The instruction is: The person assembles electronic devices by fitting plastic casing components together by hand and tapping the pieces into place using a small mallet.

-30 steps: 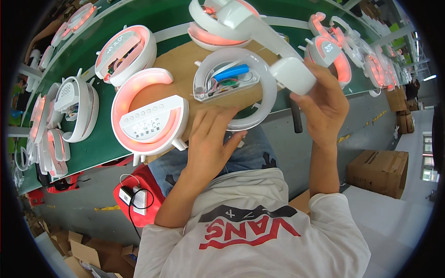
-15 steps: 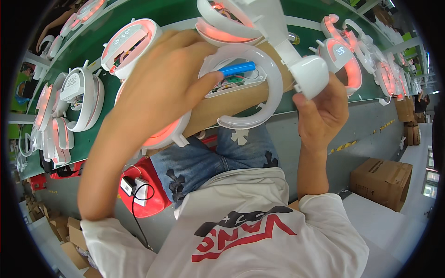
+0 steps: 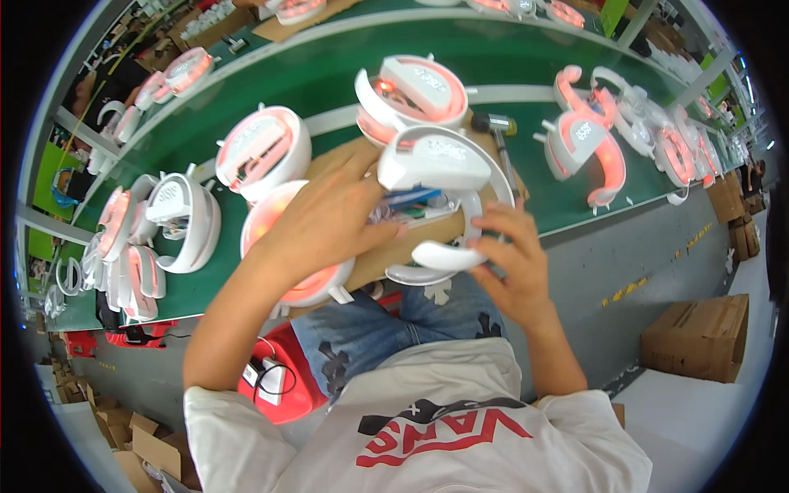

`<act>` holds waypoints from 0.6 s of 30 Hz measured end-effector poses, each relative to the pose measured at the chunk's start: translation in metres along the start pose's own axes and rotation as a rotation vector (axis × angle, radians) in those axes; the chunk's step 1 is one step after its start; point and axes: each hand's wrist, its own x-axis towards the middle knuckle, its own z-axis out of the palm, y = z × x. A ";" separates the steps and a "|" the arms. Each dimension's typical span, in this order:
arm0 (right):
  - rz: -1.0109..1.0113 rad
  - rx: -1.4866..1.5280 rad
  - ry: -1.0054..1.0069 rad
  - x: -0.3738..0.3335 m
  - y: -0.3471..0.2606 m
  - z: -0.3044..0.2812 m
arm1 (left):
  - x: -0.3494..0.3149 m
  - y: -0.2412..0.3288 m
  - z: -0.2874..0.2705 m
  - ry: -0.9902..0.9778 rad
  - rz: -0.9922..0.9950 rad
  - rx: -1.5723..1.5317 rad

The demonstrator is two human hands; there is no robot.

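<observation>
A white C-shaped lamp shell with a clock face (image 3: 436, 164) is held over a matching ring-shaped lamp half (image 3: 411, 274). My right hand (image 3: 514, 259) pinches the shell's curved lower end. Beneath the shell, a blue cylindrical cell (image 3: 412, 196) and wires show in the base; the shell partly hides them. My left hand (image 3: 325, 209) is at the left of these parts, fingers stretched and thumb apart, beside the wires. Under my left wrist lies another ring lamp (image 3: 271, 215), glowing red.
Lit ring lamps (image 3: 265, 152) stand behind and left, with another (image 3: 411, 90) at the back. A screwdriver-like tool (image 3: 503, 135) lies on the cardboard (image 3: 374, 263). More lamps (image 3: 579, 144) stand on the green bench at right. A red stool (image 3: 283, 386) holds chargers.
My right hand has brought the shell down and left, over the ring half, and turned its clock face into view. My left hand has drawn back slightly from the blue cell.
</observation>
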 end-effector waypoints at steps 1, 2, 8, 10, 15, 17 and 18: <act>-0.023 0.001 0.013 -0.002 -0.003 0.003 | -0.011 0.005 -0.015 -0.034 -0.085 0.009; -0.033 -0.028 -0.040 -0.004 -0.006 0.005 | -0.020 0.014 -0.032 -0.068 -0.170 0.016; -0.091 -0.237 -0.255 0.012 -0.019 -0.002 | -0.065 0.058 -0.035 0.248 -0.106 -0.233; -0.077 -0.317 -0.306 0.017 -0.018 -0.005 | -0.074 0.072 -0.012 0.254 -0.072 -0.469; -0.167 -0.335 -0.402 0.035 -0.006 -0.004 | -0.090 0.087 0.062 0.199 0.056 -0.724; -0.174 -0.334 -0.368 0.030 -0.004 -0.001 | -0.098 0.091 0.086 0.081 -0.290 -0.864; -0.230 -0.356 -0.326 0.028 -0.005 0.003 | -0.099 0.093 0.098 0.036 -0.274 -0.875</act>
